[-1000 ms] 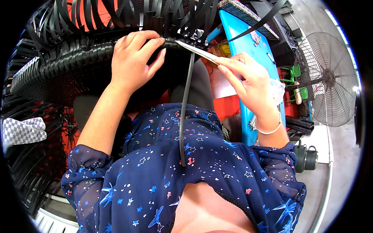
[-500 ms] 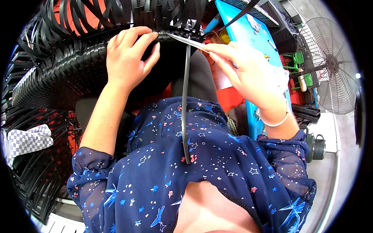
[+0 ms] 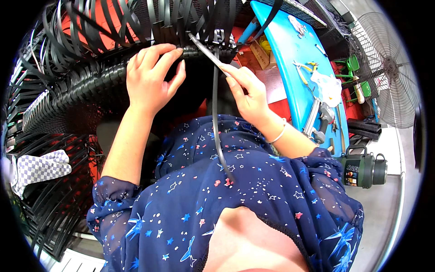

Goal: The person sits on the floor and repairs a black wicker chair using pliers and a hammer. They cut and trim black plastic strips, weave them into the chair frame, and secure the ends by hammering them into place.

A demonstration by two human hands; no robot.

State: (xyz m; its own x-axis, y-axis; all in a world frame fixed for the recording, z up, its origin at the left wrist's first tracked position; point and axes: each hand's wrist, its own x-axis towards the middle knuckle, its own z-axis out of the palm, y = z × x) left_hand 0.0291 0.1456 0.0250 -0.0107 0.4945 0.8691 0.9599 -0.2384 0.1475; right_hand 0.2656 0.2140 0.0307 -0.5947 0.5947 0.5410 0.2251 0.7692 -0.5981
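Observation:
A black woven wicker piece lies across my lap, with many loose flat strips rising from its far side. My left hand has its fingers bent over the woven rim, the thumb held a little apart from them. In my right hand is a slim, pointed metal tool, pinched between thumb and fingers. Its tip sits among the strip bases at the rim, just right of my left fingertips. One long grey-black strip hangs from the rim down over my shirt. What the tip touches is too small to tell.
On the right stands a blue table with pliers, a plastic bag and other hand tools. Beyond it are a large fan and a dark green flask. A checkered cloth hangs at the left.
My right hand has moved left and nearer to me, and the tool is now steeper, its tip farther in among the strips. The left hand stays at the rim.

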